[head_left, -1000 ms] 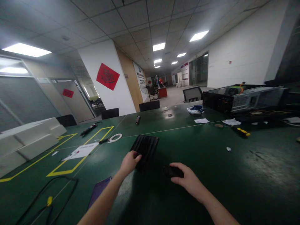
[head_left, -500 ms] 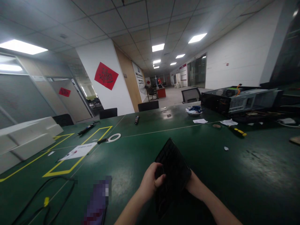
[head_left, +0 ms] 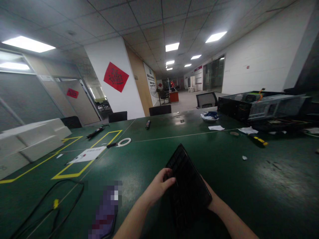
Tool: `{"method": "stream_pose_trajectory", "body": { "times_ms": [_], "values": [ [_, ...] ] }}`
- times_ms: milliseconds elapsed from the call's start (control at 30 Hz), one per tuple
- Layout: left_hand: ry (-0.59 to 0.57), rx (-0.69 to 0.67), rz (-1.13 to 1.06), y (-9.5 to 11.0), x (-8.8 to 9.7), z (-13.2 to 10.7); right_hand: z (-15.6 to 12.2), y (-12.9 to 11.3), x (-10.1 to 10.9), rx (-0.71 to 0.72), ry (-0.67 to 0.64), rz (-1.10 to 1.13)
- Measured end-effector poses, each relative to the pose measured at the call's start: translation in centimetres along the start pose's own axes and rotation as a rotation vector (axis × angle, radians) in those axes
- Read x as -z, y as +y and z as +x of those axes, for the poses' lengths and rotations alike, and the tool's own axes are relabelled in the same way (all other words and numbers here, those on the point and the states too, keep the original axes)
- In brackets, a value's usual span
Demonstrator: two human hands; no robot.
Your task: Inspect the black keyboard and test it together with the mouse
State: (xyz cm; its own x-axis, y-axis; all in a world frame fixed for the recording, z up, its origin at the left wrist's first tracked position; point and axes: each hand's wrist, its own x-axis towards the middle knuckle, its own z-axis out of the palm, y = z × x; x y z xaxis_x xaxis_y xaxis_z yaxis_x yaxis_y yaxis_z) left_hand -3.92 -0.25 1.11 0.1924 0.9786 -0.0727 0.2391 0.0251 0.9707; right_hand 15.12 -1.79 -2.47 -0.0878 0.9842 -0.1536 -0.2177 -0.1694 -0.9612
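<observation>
Above the green table (head_left: 147, 156) I hold a black keyboard (head_left: 190, 186), tilted up, with a faint grid of keys on its face. My left hand (head_left: 161, 182) is at its left edge, thumb and forefinger bent close together against the keys. What lies between those fingertips is too dark to make out. From the right edge my right hand (head_left: 213, 199) grips the keyboard, its fingers hidden behind it. A blurred-out purple item (head_left: 106, 209) lies on the table to the left of my left hand.
A black cable (head_left: 72, 205) with a yellow tag loops at the left. Farther off lie a printed sheet (head_left: 89, 154), a white tape roll (head_left: 124, 142) and white blocks (head_left: 37, 139). At the right are an open computer case (head_left: 234, 108), a yellow-black tool (head_left: 259, 140) and a bowl (head_left: 209, 117).
The keyboard's right edge and my right hand have shifted slightly to the right, and the keyboard's angle has changed a little. My left hand stays at its left edge. The whole view has moved slightly.
</observation>
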Motion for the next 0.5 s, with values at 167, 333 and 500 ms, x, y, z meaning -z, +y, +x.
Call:
{"method": "stream_pose_trajectory", "body": {
  "times_ms": [167, 333, 500],
  "values": [
    [0.374, 0.304, -0.754, 0.1, 1.0, 1.2, -0.8, -0.8, 0.2, 0.004, 0.051, 0.027],
    [0.359, 0.354, -0.835, 0.1, 0.6, 1.2, -0.1, 0.4, 0.9, 0.079, -0.026, -0.018],
    [0.207, 0.307, -0.677, 0.2, 0.8, 0.6, 0.1, 0.7, 0.7, 0.024, -0.077, 0.062]
  ]
}}
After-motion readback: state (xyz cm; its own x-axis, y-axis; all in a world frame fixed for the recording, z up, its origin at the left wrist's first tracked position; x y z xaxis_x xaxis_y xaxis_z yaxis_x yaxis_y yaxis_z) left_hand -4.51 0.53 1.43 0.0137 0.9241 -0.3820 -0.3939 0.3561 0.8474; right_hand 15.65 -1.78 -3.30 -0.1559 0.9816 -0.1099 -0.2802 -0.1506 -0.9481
